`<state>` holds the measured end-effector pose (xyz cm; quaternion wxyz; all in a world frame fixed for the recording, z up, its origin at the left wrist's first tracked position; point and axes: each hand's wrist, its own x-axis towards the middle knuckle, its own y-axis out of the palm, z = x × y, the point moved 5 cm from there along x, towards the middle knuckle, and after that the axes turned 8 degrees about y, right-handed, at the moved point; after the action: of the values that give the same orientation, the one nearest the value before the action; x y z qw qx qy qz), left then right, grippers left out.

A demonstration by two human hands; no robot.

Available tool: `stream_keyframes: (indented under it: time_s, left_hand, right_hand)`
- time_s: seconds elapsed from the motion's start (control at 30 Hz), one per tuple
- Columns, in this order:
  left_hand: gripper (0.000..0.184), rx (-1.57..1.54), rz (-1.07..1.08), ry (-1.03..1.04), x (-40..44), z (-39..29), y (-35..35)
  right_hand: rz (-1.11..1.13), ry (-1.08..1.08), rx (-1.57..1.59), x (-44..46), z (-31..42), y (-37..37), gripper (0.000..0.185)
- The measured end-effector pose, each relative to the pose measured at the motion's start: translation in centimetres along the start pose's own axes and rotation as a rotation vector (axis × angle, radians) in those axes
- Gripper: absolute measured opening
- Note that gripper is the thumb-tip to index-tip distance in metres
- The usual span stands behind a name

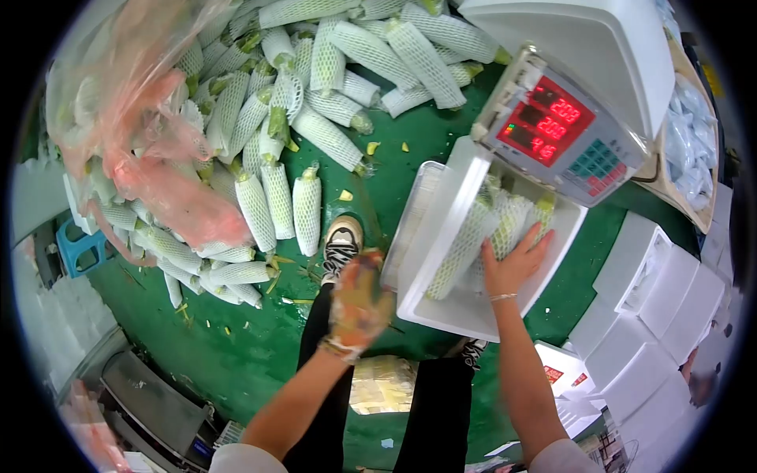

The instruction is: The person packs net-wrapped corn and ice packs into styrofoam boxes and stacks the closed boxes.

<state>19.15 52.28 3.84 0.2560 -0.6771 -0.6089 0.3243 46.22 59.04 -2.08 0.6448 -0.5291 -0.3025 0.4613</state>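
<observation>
My right hand (516, 268) is bare, with its fingers spread over net-wrapped green vegetables (461, 244) inside a white foam box (434, 311). My left hand (359, 303), in a stained glove, hangs left of the box, above my shoe; motion smears its fingers. At the box's far end stands a scale display (548, 126) with red lit digits. A white foam lid (410, 225) lies along the box's left side.
Many more net-wrapped vegetables (307, 209) cover the green floor ahead and left, partly under pink plastic film (181, 189). White foam boxes (646, 315) stack at right. A blue stool (79, 248) stands at left. A taped bundle (382, 385) lies between my legs.
</observation>
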Motion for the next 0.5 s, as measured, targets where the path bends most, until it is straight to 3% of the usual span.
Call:
stream_keyframes:
  time_s: [0.07, 0.1, 0.13, 0.17, 0.2, 0.27, 0.3, 0.37, 0.4, 0.47, 0.5]
  left_hand:
    - [0.052, 0.228, 0.037, -0.033, -1.9, 6.0, -2.2]
    - [0.05, 0.22, 0.071, -0.241, -2.6, 9.0, -3.4]
    - [0.045, -0.213, 0.012, -0.478, -4.8, 14.1, -2.9]
    - [0.041, -0.842, -0.277, -0.741, -7.2, 19.1, -2.4]
    - [0.037, -1.196, -0.596, -0.959, -9.9, 23.8, -2.0]
    - [0.04, -0.597, -0.264, -0.799, -11.9, 31.5, -2.0]
    - [0.046, -0.326, -0.121, -0.835, -12.8, 35.1, -1.5]
    - [0.056, 0.217, 0.164, -0.861, -12.7, 39.7, -0.8]
    - [0.059, 0.298, 0.202, -0.869, -12.2, 41.0, -0.2]
    - [0.065, 0.46, 0.282, -0.884, -11.3, 43.7, 0.9]
    - [0.061, 0.435, 0.18, -0.872, -10.7, 44.2, 1.2]
  right_hand:
    - [0.037, -0.071, 0.058, -0.2, 0.2, -1.7, 0.092]
    - [0.053, -0.108, 0.105, -0.5, 0.6, -3.3, 0.088]
    - [0.075, -0.144, 0.153, -1.5, 0.8, -4.5, 0.085]
    - [0.13, -0.007, 0.274, -3.7, 0.2, -5.1, 0.074]
    - [0.183, 0.132, 0.395, -6.0, -0.4, -5.3, 0.064]
    - [0.573, 0.618, 0.444, -9.6, -6.5, 0.4, 0.05]
    - [0.759, 0.866, 0.46, -11.7, -9.5, 3.2, 0.044]
    - [0.775, 1.27, 1.037, -10.9, -8.1, 5.6, 0.04]
    - [0.757, 1.457, 1.339, -10.3, -7.1, 6.9, 0.038]
    - [0.628, 1.449, 1.418, -10.4, -6.3, 8.3, 0.038]
    - [0.537, 1.431, 1.443, -10.5, -6.0, 8.2, 0.036]
